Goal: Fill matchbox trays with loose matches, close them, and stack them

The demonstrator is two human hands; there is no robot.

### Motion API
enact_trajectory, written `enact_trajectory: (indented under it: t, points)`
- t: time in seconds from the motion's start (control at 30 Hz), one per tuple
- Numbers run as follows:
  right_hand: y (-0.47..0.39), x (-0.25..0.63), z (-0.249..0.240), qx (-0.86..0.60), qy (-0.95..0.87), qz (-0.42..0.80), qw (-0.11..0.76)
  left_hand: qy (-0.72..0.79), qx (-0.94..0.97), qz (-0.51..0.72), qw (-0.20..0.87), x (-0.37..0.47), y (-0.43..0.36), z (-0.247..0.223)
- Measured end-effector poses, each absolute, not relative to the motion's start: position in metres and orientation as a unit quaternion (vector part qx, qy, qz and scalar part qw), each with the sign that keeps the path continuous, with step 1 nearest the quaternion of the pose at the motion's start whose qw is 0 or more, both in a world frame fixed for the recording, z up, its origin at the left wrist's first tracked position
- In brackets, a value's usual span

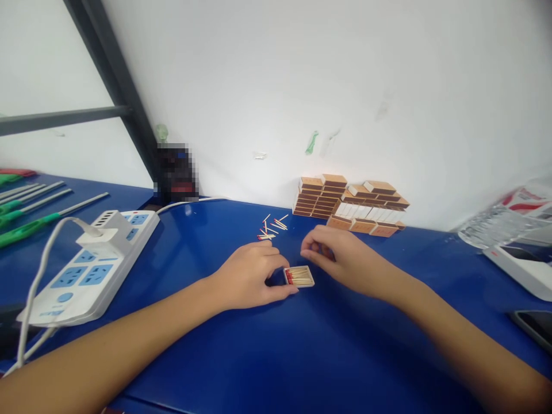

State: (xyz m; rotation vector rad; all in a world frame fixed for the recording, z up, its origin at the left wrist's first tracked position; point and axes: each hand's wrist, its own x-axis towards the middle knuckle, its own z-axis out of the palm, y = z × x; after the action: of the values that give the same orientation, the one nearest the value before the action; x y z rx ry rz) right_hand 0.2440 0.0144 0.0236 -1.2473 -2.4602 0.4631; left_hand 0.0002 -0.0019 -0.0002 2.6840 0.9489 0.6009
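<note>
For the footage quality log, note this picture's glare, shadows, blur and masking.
Head view: soft pale sheen on the blue tabletop, darker shading below the right hand, slight softness leaving any print on the stacked matchboxes unreadable, a pixelated patch beside the dark slanted post.

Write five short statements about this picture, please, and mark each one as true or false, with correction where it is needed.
1. The left hand is at the small matchbox tray. True.
2. The matches in the tray have green heads. False: their heads are red.
3. Some loose matches lie on the blue table. True.
4. The right hand is touching the power strip. False: the right hand is near the tray; the power strip lies at the far left side.
5. Stacked matchboxes stand by the white wall. True.
</note>
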Motion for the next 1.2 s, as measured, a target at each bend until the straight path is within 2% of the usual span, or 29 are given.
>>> enact_trajectory:
  t: [0.13,0.33,0.7,0.93,1.07,1.2]
  points:
    - [0.055,0.222,0.02,-0.48,-0.848,0.153,0.163,0.305,0.922,0.206,0.123,0.0,-0.003,-0.002]
    - [0.097,0.186,0.012,-0.553,-0.821,0.102,0.099,0.303,0.923,0.203,0.119,-0.001,-0.002,-0.001]
    - [0.071,0.208,0.011,-0.528,-0.846,0.069,0.017,0.315,0.921,0.198,0.111,-0.001,0.0,-0.002]
    - [0.03,0.226,0.029,-0.515,-0.844,0.13,0.074,0.317,0.919,0.209,0.106,-0.001,0.001,-0.003]
    - [0.002,0.233,0.041,-0.448,-0.868,0.206,0.065,0.316,0.919,0.215,0.099,-0.001,0.002,-0.001]
    - [0.002,0.236,0.039,-0.422,-0.873,0.233,0.074,0.312,0.921,0.213,0.095,0.0,0.001,0.001]
